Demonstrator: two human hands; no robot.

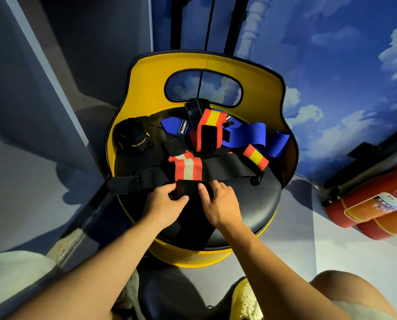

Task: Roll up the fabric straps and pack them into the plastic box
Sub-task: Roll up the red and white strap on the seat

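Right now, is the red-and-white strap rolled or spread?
Partly rolled: both hands grip its black end; the striped part lies flat.

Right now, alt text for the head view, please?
Both hands, left hand and right hand, pinch the black end of a red and white strap on a yellow chair with a black seat. More straps, blue and red-yellow, lie behind.

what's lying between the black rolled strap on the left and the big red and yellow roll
In the head view, a blue strap lies between the black roll and the red-and-yellow roll.
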